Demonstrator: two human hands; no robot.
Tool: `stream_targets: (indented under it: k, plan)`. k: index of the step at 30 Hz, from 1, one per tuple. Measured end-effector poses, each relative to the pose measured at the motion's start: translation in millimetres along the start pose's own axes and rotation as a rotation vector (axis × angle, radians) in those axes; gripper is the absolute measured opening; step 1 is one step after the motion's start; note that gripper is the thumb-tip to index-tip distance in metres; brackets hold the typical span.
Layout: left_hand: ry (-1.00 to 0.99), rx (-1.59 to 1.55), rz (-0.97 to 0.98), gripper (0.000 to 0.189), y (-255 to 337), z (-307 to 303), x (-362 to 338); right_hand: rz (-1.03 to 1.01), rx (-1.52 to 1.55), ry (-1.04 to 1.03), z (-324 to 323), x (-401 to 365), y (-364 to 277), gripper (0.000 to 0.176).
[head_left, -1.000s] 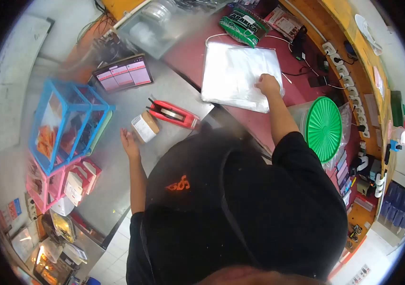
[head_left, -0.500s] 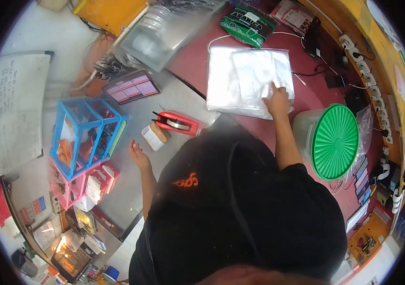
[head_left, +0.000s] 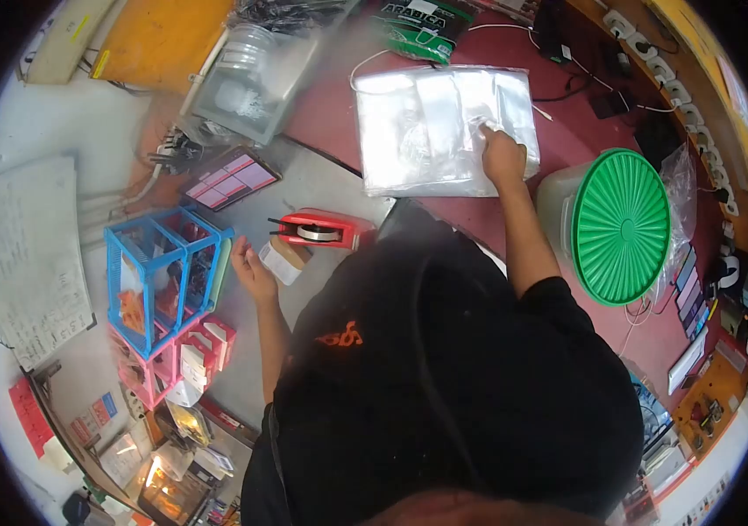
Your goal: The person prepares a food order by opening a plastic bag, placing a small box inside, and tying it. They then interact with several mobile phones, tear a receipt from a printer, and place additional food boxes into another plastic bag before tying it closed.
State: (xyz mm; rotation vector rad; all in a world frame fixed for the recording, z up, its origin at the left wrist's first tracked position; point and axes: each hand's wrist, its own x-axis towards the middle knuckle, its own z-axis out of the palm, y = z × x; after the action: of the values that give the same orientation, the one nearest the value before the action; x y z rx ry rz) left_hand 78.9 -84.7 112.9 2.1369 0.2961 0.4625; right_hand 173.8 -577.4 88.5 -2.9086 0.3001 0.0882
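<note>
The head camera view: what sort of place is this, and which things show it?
Probably a small shop's packing counter: a red tape dispenser and a tablet on a metal table, with flat clear plastic bags alongside.

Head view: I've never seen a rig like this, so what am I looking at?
There is no robot: these are a person's bare hands, and every picture comes from one camera worn on their head, looking forward and down. The right hand has its fingers on a flat stack of clear plastic on the red surface; whether it grips a sheet is unclear. The left hand is open, holding nothing visible, near a small labelled packet and a red tape dispenser.
</note>
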Motion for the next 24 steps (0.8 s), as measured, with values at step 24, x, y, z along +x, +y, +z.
stream_targets:
  k: [24]
  plan:
    - [-0.13, 0.524, -0.238, 0.074, -140.1, 13.9, 97.5, 0.135, 0.313, 0.459, 30.9, -24.7, 24.3, 0.022]
